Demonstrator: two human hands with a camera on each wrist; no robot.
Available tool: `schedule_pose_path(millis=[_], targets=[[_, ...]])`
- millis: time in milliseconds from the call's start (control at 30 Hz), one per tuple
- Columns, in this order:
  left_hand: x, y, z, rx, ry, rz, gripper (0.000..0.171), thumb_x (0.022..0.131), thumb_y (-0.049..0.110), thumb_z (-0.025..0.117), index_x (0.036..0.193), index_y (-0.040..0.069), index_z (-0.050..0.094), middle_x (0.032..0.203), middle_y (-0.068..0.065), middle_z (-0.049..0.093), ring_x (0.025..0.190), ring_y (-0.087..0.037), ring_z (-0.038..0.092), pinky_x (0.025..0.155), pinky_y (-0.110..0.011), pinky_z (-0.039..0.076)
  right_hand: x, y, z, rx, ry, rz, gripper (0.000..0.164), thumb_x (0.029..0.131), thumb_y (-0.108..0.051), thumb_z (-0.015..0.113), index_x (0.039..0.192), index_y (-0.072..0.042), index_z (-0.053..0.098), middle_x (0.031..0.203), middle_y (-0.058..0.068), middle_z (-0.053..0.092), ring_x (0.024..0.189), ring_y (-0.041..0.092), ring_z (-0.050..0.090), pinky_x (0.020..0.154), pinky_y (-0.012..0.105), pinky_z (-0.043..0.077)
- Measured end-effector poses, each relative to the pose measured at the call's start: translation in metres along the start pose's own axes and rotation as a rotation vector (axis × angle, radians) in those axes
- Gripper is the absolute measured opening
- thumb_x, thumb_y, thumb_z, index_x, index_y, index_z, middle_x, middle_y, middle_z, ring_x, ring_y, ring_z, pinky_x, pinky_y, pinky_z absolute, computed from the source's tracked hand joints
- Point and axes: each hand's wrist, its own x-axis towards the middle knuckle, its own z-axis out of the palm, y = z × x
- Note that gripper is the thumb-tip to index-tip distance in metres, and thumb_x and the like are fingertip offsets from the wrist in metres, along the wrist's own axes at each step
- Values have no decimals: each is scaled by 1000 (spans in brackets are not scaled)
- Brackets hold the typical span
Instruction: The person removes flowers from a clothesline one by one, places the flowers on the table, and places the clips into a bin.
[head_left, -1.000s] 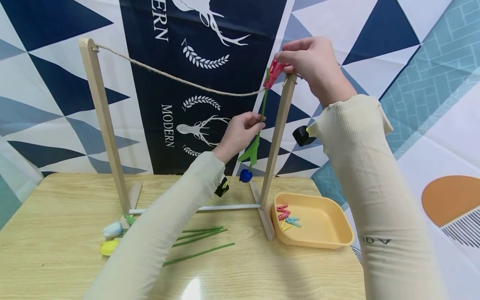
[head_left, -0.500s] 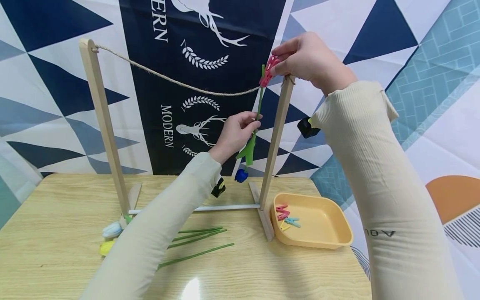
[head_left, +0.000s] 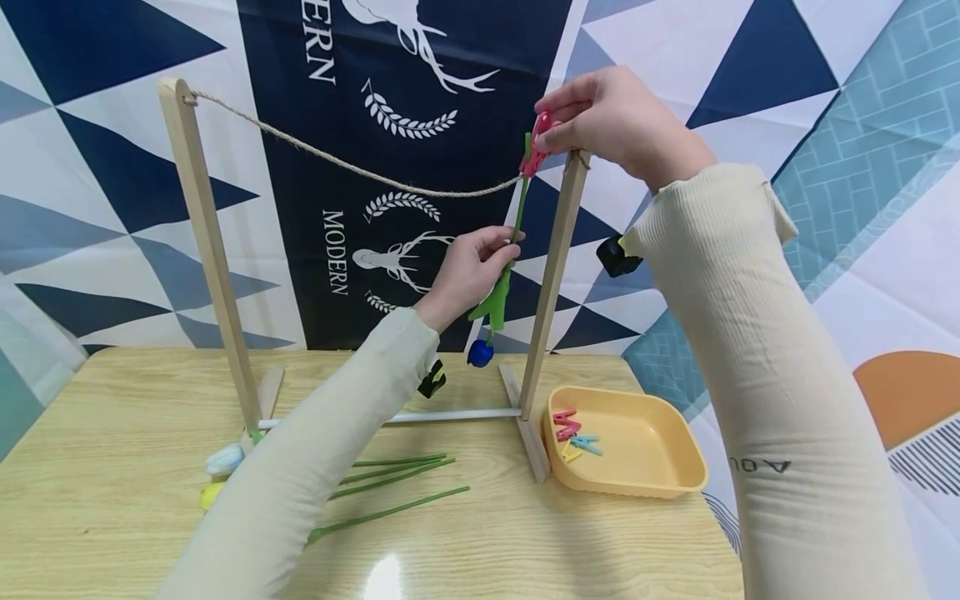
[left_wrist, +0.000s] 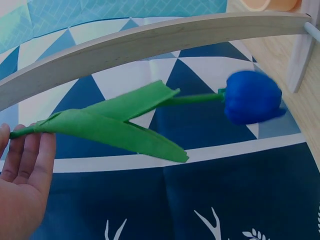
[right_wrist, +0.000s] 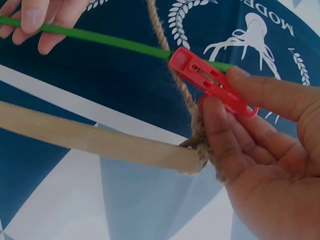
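Note:
A blue artificial tulip (left_wrist: 254, 97) hangs head down beside the right post, its green stem crossing the rope (head_left: 420, 192). My left hand (head_left: 467, 271) pinches the stem just above its green leaves (left_wrist: 115, 130). Up at the rope, my right hand (head_left: 617, 125) holds a red clothespin (right_wrist: 207, 80) between thumb and fingers. The clothespin's nose sits over both rope and stem, close to the knot on the post, and the stem's cut end pokes out past it.
A wooden frame with a left post (head_left: 210, 250) and right post (head_left: 555, 283) stands on the table. A yellow basin (head_left: 637, 483) at right holds several clothespins (head_left: 567, 425). More tulips lie at left, partly behind my left sleeve, their stems (head_left: 397, 504) pointing right.
Both hands have shifted slightly left, carrying the clothespin and tulip a little further from the right post. Each hand keeps its hold.

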Motion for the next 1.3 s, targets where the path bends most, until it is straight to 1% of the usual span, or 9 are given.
schedule_pose_path(millis=[100,200,400,600,800,1000,1067,1200,1300], targets=[[-2,0,0,4,-7,4,26,95,13,55,119,5,63,99,-13,67,74,-16,55,65,-19,49,0,1,0,-33,-15,-12,54,85,-26,67,136,-19,51,123,4,57,106,15,56,98,29,46],[-2,-1,0,2,-9,12,27,95,12,55,119,3,63,98,-14,67,73,-16,55,64,-20,48,1,2,-1,-58,-13,-21,52,84,-28,67,134,-19,53,124,4,57,105,15,54,96,29,47],[-3,-2,-1,5,-4,13,25,95,12,55,117,5,64,94,-12,67,72,-16,55,63,-20,48,1,5,0,-62,8,-19,52,78,-37,70,125,-19,61,113,1,61,99,14,53,91,26,49],[-5,-5,-5,-13,2,12,24,95,12,55,115,4,64,90,-11,66,74,-23,57,61,-19,47,-1,9,3,-26,37,-33,50,72,-41,72,116,-18,68,105,0,66,97,13,50,83,24,50],[-6,-7,-11,16,-2,24,26,94,12,55,117,4,64,98,-12,67,75,-19,58,64,-20,47,-1,13,3,69,92,-10,47,69,-41,75,111,-18,71,103,-2,66,99,11,49,83,24,49],[-10,-10,-22,51,-21,30,29,94,14,57,120,5,62,109,-12,68,85,-22,63,68,-19,47,-6,18,-4,217,128,-3,45,68,-39,79,106,-17,72,101,-2,64,100,12,46,82,25,47],[-13,-11,-26,59,-35,17,30,94,16,57,121,6,62,113,-10,67,85,-19,62,68,-19,47,-10,21,-5,277,131,-2,46,67,-38,81,107,-16,72,104,-1,63,103,12,45,84,26,47],[-19,-14,-35,54,-64,-13,31,93,19,58,123,9,61,116,-6,65,84,-15,59,68,-19,47,-15,26,-9,394,150,12,51,64,-36,83,109,-15,71,108,0,63,107,13,47,95,26,46],[-24,-16,-43,31,-84,-33,32,93,20,59,123,10,61,116,-6,64,85,-17,60,70,-20,49,-18,32,-10,486,172,17,50,64,-33,85,108,-13,72,110,1,63,106,14,52,99,25,44]])
